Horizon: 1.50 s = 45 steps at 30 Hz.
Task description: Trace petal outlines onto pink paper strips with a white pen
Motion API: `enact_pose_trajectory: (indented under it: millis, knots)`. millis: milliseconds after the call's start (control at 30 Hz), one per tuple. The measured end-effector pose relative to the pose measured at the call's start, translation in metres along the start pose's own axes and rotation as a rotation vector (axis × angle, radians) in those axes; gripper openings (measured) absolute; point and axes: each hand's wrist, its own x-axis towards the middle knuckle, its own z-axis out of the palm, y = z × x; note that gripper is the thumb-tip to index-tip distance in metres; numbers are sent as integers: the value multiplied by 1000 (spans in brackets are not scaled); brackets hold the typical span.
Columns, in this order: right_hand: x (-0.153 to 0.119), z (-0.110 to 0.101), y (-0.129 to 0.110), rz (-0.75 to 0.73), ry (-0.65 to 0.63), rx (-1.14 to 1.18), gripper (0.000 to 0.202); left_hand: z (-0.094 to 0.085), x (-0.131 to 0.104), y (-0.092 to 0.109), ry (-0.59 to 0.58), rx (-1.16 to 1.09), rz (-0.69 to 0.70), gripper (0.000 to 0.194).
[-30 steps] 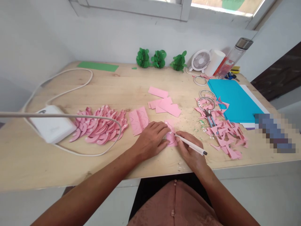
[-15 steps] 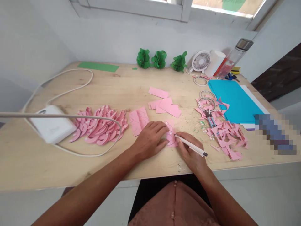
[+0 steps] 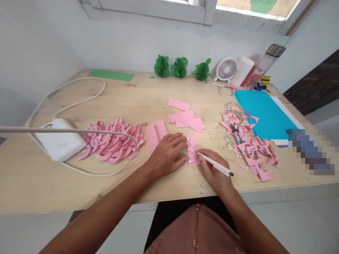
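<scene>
My right hand (image 3: 218, 176) holds a white pen (image 3: 215, 163) with a dark end, its tip at the right edge of a pink paper strip (image 3: 193, 157). Curved outlines are drawn on that strip. Flat on the table, my left hand (image 3: 169, 154) lies open with its fingertips at the strip's left edge. Just beyond it are more pink pieces with drawn curves (image 3: 152, 137), partly covered by the hand. Several plain pink strips (image 3: 193, 123) lie farther back, overlapping.
Left stand a heap of cut pink petals (image 3: 119, 143), a white box-like device (image 3: 62, 141) and a looping cable (image 3: 134, 141). Right are pink scraps (image 3: 261, 162), scissors (image 3: 236, 131) and a blue sheet (image 3: 262, 113). Green paper shapes (image 3: 179, 67), a fan (image 3: 227, 68) and a bottle (image 3: 265, 67) line the back.
My left hand has slid slightly left, uncovering more of the drawn strip's left side. My right hand and the pen have hardly moved.
</scene>
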Motion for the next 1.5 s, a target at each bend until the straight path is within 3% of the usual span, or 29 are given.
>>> enact_pose_trajectory:
  millis: [733, 1500]
  knots:
    - [0, 0, -1, 16, -9, 9, 18, -5, 0, -1, -113, 37, -4, 20]
    - [0, 0, 0, 13, -3, 6, 19, -5, 0, -4, -86, 4, -14, 21]
